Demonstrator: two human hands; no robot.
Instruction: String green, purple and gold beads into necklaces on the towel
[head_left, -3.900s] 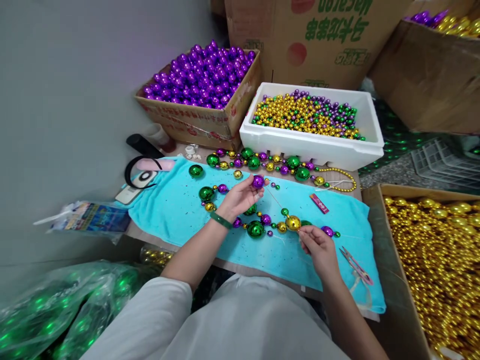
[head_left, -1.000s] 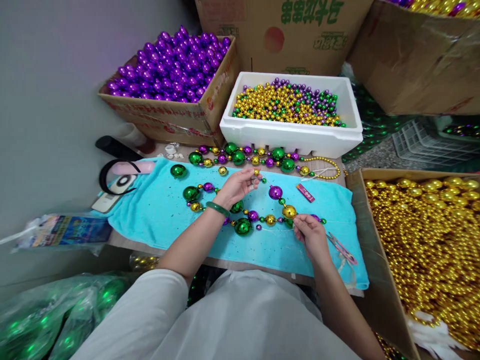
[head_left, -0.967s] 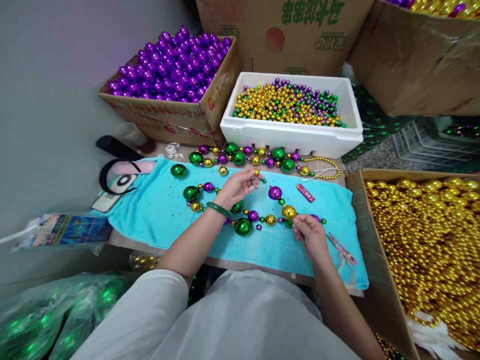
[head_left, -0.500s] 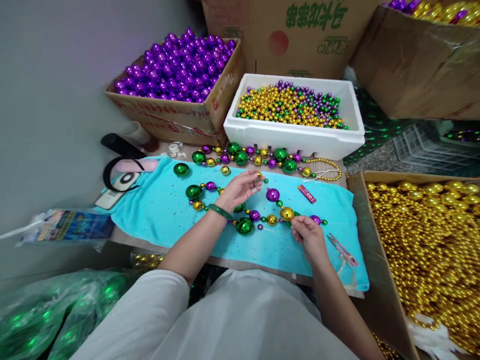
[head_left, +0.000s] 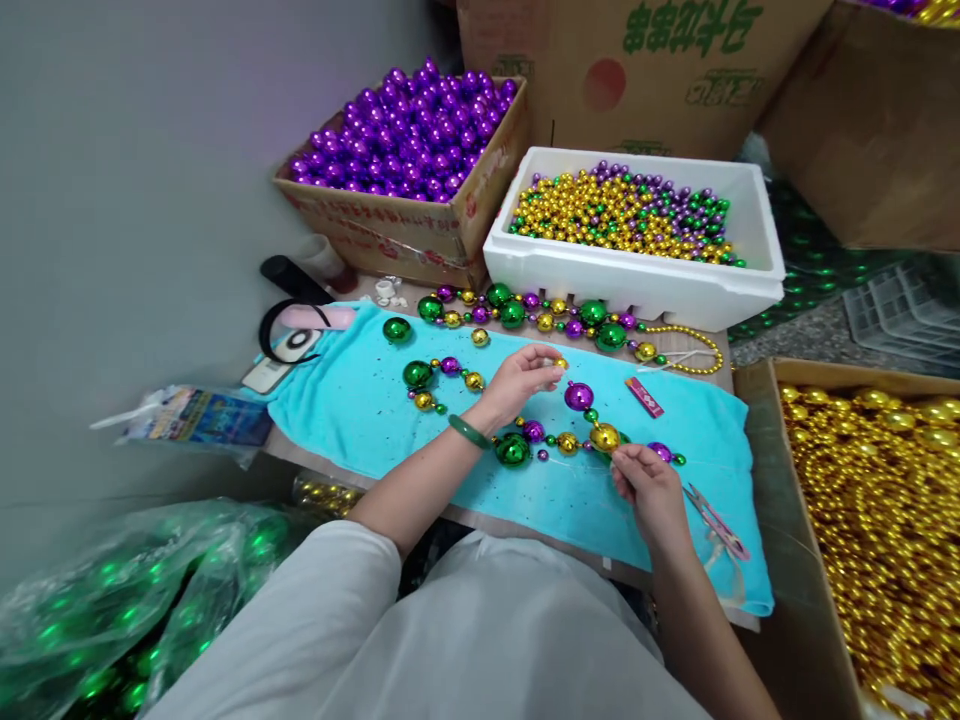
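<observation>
My left hand (head_left: 516,385), with a green bangle (head_left: 469,432) at its wrist, pinches a small gold bead (head_left: 560,364) between thumb and fingers. Right of it hangs a shiny purple ball (head_left: 579,396), joined through a small green bead (head_left: 591,415) to a large gold ball (head_left: 604,437). My right hand (head_left: 651,490) is closed at the lower edge of that gold ball, gripping the bead strand there; the thread itself is too fine to make out. Under my hands, more of the strand, with a large green ball (head_left: 513,449), lies on a turquoise towel (head_left: 360,400).
A finished-looking bead necklace (head_left: 545,322) lies behind the towel. Beyond it stand a white foam box (head_left: 637,275) of small beads and a carton (head_left: 390,225) of purple balls. Pink snips (head_left: 718,522) and a small red packet (head_left: 645,397) lie at right, beside a carton (head_left: 799,520) of gold beads.
The whole view has shifted, so things appear farther right. My left fingers have closed more around the small gold bead. My right hand keeps its hold beside the large gold ball.
</observation>
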